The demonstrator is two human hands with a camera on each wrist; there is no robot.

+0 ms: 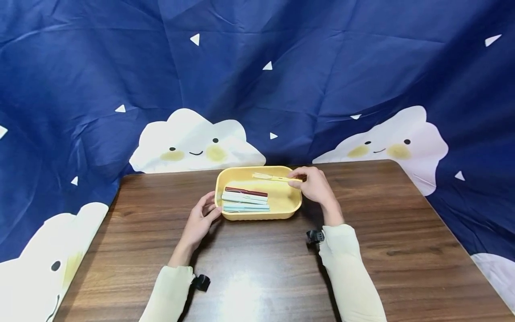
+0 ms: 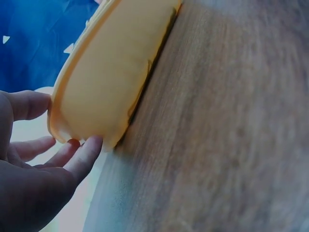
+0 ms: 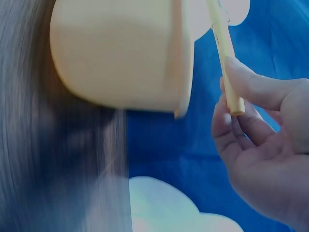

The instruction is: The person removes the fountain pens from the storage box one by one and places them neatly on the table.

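Note:
A yellow plastic basket stands near the table's far edge. My left hand holds its near left corner, thumb at the rim and fingers against the end wall. My right hand pinches a yellow pen near one end between thumb and fingers. In the right wrist view the pen's barrel is above the basket's rim, its other end out of frame. Inside the basket's left half lie a dark red pen, whitish pens and light blue pens, side by side.
The brown wooden table extends around the basket on the near side and both sides. Behind it hangs a dark blue cloth with white clouds and triangles. A small black device is at the right cuff, another at the left.

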